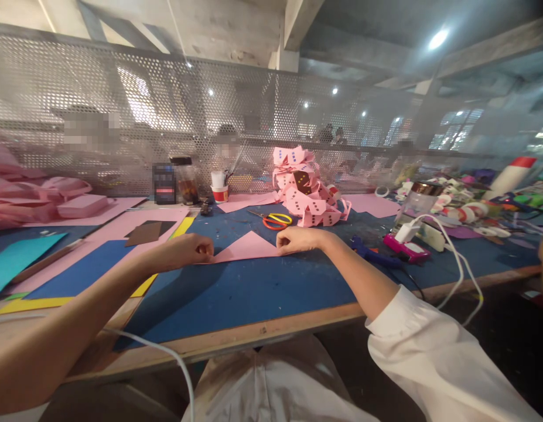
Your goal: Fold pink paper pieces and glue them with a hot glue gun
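Note:
A pink sheet of paper [250,248], triangular as it shows, stretches between my two hands just above the blue mat [253,293]. My left hand [193,251] pinches its left corner, fingers closed. At the right corner, my right hand [297,240] grips the paper between thumb and fingers. Scissors [275,221] with red and yellow handles lie just beyond the paper. Behind them rises a stack of folded pink paper pieces [300,187] with small dark printed squares.
Coloured sheets [86,269] and pink foam-like pieces [55,199] fill the left side. A blue glue gun [376,253], a magenta power strip [407,249] with white cable and a jar [418,205] stand right. A paper cup [219,190] is near the perforated screen [245,111].

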`<control>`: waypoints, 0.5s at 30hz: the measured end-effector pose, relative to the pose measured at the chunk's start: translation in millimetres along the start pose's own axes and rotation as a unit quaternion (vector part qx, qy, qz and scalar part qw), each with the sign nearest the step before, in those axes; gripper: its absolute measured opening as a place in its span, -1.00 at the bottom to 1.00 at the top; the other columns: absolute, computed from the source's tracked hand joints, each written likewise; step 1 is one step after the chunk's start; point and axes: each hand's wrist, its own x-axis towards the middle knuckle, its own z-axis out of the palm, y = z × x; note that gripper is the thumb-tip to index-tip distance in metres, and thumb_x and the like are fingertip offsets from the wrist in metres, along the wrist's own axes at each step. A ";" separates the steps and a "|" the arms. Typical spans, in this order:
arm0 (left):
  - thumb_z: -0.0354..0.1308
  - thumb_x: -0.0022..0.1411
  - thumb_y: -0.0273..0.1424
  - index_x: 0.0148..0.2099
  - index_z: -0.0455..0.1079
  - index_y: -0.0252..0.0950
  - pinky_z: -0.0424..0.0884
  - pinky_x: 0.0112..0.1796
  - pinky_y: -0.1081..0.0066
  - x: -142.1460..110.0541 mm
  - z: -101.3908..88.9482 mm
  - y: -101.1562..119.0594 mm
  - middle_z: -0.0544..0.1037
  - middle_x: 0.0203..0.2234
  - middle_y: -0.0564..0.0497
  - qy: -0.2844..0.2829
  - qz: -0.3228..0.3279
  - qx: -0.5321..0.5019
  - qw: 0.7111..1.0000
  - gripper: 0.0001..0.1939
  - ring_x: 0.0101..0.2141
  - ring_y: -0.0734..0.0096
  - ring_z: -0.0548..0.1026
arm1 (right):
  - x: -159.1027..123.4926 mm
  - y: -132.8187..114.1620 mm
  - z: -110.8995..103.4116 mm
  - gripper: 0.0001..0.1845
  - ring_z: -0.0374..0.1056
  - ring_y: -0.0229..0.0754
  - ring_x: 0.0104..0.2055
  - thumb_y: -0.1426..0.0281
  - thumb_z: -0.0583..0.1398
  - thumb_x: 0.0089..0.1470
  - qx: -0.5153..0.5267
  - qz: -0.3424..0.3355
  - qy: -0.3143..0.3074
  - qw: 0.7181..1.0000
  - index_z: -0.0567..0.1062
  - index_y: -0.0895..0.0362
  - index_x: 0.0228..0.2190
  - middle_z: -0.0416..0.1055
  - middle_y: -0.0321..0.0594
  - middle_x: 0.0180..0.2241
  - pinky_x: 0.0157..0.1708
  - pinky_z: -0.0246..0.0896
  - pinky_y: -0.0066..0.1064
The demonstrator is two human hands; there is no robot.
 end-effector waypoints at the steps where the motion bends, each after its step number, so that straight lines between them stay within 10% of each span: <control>1: 0.11 0.18 -0.18 -0.31 0.44 -0.31 0.12 -0.42 0.48 0.3 0.2 -0.8 0.46 -0.50 0.10 0.000 0.000 0.000 1.000 -0.71 -0.43 0.42 0.31 | -0.3 -0.3 -0.4 -0.79 0.35 -0.26 -0.34 0.29 0.25 0.02 -0.002 0.000 -0.001 1.000 0.51 0.18 -0.33 0.52 -0.22 -0.32 -0.44 0.12 -0.54; 15: 0.14 0.15 -0.17 -0.32 0.44 -0.33 0.14 -0.42 0.48 3.6 0.1 -5.7 0.45 -0.51 0.09 0.000 0.015 -0.012 1.000 -0.71 -0.43 0.41 0.32 | 0.2 7.4 -0.4 -0.84 0.31 -0.33 -0.45 0.47 0.21 0.00 0.072 -0.007 -0.039 0.997 0.49 0.21 -0.29 0.49 -0.24 -0.37 -0.46 0.17 -0.56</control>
